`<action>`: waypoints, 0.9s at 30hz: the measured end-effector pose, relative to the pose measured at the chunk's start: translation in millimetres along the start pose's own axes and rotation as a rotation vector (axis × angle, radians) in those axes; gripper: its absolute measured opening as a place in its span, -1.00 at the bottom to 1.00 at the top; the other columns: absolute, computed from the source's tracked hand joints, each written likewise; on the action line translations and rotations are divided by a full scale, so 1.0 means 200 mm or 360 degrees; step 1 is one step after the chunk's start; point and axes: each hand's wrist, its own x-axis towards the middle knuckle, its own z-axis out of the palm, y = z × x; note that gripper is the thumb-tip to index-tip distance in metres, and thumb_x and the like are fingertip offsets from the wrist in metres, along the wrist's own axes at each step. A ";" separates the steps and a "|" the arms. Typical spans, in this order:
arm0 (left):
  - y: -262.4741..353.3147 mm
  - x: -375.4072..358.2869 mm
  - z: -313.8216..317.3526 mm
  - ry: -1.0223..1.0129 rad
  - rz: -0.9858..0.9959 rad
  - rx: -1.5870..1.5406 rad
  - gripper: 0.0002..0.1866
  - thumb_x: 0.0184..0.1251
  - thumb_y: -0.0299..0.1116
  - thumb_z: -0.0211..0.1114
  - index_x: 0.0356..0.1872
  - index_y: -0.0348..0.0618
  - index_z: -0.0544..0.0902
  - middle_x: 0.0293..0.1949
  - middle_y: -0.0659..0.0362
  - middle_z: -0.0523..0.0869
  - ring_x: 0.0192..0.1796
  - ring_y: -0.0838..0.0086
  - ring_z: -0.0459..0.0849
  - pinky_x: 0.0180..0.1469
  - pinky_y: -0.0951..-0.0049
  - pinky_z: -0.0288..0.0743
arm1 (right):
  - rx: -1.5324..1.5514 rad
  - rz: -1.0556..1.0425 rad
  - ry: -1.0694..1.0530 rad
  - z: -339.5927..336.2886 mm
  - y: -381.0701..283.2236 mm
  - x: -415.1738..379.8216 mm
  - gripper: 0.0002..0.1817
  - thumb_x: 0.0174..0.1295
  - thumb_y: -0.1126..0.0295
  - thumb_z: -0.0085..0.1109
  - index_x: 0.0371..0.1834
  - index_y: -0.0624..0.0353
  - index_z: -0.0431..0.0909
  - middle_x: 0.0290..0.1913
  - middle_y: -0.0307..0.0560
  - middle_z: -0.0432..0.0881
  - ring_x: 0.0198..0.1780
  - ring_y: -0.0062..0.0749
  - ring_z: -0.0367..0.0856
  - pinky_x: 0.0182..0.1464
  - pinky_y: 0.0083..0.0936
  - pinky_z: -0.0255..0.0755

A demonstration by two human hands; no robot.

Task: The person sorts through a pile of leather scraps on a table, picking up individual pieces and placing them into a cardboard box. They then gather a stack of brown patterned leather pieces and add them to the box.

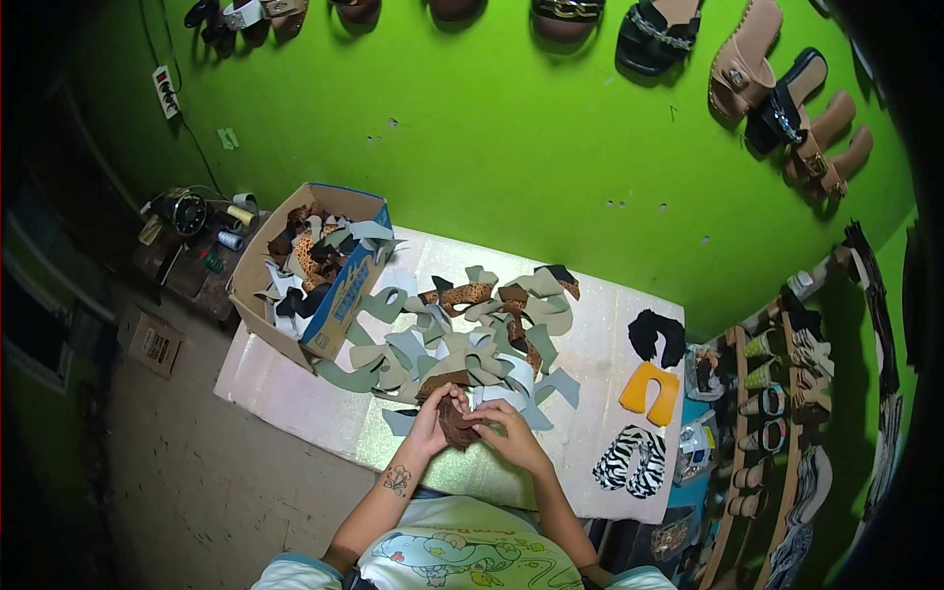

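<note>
Close to the table's front edge, my left hand is closed around a small bundle of dark brown cut pieces, which look like leather or fabric. From the other side, the fingers of my right hand pinch the edge of the same bundle. Just beyond my hands spreads a loose heap of curved cut pieces in grey-green, beige, white, brown and leopard print. How many brown pieces I hold is hard to make out.
An open cardboard box full of similar scraps stands on the left of the white table. Black, orange and zebra-print U-shaped pieces lie at right. A shoe rack stands beyond; sandals hang on the green wall.
</note>
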 end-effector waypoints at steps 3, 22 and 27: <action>0.01 -0.03 0.03 0.0108 0.0070 -0.0177 -0.82 0.29 -0.33 0.05 -0.49 -0.14 0.38 -0.49 0.26 0.43 -0.37 0.57 0.46 -0.24 0.58 0.45 | 0.0065 -0.0046 0.0066 0.00 -0.01 0.03 -0.78 0.06 0.44 0.15 -0.19 0.01 0.62 -0.09 -0.07 0.44 -0.04 -0.21 0.44 0.06 -0.43 0.28; 0.17 -0.09 -0.01 0.0163 0.0297 -0.0102 -0.67 0.39 -0.22 -0.10 -0.64 0.01 0.24 -0.76 0.43 0.13 -0.69 0.72 0.12 -0.54 0.69 0.13 | -0.0627 0.0188 0.0606 0.02 0.26 0.10 -0.72 -0.09 0.65 0.01 -0.32 0.15 0.62 -0.24 -0.05 0.54 -0.16 -0.15 0.45 -0.02 -0.35 0.29; 0.27 -0.09 -0.03 0.0164 0.0371 -0.0193 -0.71 0.40 -0.21 -0.14 -0.57 0.02 0.27 -0.75 0.45 0.13 -0.69 0.73 0.12 -0.54 0.70 0.09 | -0.0870 0.0296 0.0829 -0.17 0.31 0.30 -0.49 -0.10 0.59 0.10 0.05 0.20 0.36 -0.07 0.11 0.38 0.00 -0.01 0.32 0.11 -0.28 0.21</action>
